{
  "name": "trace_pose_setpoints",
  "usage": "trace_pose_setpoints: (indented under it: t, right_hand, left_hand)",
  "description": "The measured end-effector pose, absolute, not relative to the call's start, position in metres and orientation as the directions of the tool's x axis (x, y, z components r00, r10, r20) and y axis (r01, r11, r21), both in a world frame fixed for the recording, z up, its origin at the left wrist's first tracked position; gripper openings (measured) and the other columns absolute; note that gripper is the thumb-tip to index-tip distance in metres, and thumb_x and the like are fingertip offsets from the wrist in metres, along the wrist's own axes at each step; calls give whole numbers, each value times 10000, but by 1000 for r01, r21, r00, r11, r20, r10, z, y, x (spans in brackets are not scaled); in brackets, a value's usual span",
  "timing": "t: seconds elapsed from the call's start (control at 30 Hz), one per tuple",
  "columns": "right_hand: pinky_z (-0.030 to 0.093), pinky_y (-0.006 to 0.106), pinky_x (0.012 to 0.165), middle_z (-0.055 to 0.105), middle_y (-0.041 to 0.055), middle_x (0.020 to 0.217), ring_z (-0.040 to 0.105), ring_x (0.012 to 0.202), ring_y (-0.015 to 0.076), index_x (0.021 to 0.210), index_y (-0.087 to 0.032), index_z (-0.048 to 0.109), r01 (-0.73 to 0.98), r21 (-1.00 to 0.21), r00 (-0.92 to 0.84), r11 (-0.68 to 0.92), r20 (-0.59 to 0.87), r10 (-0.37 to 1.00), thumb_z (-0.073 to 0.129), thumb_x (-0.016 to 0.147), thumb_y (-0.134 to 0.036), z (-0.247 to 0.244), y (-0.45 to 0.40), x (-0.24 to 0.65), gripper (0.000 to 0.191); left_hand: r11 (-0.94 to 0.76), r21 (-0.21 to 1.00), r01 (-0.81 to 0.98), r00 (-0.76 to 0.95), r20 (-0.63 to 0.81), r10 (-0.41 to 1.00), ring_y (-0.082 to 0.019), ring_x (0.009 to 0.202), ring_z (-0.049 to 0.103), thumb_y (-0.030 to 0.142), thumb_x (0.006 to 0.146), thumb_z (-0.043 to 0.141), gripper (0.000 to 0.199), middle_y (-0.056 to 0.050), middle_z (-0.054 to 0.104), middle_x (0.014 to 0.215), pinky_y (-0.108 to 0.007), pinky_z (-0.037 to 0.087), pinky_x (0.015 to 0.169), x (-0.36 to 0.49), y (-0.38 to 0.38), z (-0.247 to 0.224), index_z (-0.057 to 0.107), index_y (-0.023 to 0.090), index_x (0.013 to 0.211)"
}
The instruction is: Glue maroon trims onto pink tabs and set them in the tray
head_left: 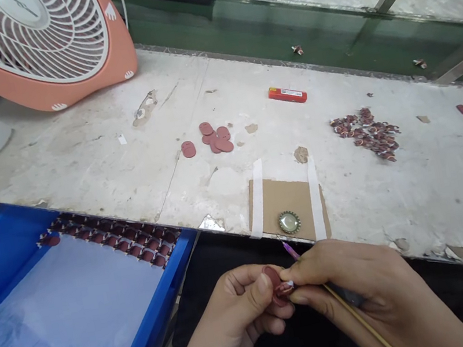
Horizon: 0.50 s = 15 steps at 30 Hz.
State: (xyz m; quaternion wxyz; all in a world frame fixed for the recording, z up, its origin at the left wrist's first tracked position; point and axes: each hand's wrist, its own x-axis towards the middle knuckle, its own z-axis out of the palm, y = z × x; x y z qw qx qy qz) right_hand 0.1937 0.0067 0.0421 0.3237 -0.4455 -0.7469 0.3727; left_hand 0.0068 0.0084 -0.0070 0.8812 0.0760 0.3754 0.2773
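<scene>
Below the table's front edge, my left hand (pixel 239 307) pinches a dark red oval piece (pixel 271 275) between thumb and fingers. A small brown-and-white part (pixel 285 288) sits against that piece. My right hand (pixel 356 271) is closed, its thumb and index fingertips touching the small part. Tucked in the same hand is a thin wooden stick (pixel 357 317) with a purple end pointing toward the table. Just beyond my hands, a bottle cap (pixel 289 222) with something clear in it rests on a cardboard square (pixel 281 195) taped to the table.
Loose red ovals (pixel 217 140) lie mid-table, with a pile of small brown parts (pixel 368 134) to the right. A red box (pixel 287 95) lies farther back. An orange fan (pixel 35 46) stands at left. Below it, a blue tray (pixel 175 291) holds rows of assembled pieces (pixel 114 239).
</scene>
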Motion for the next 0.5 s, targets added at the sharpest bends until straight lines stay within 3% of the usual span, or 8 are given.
trace_pose_setpoints:
  t: [0.37,0.5]
  right_hand:
    - [539,152,707,724,-18,843,688,737,85,1012,-204,672,435,-838,-394,330,153,906,642,948,-86,39,5,191,137]
    - [553,164,700,730,-3,834,697,738,97,999,-199,679,462,-819,-397,340,152,905,631,971,-144,38,4,190,78]
  left_hand:
    - [832,307,-461,551,-636,540,-48,548,608,411,683,898,297,-5,682,622,-99,493,511,11,7,-8,822,139,774]
    - [837,332,-435,476,-704,527,-45,509,584,432,558,957,358,8,676,577,-110,469,484,9,8,1,823,148,730]
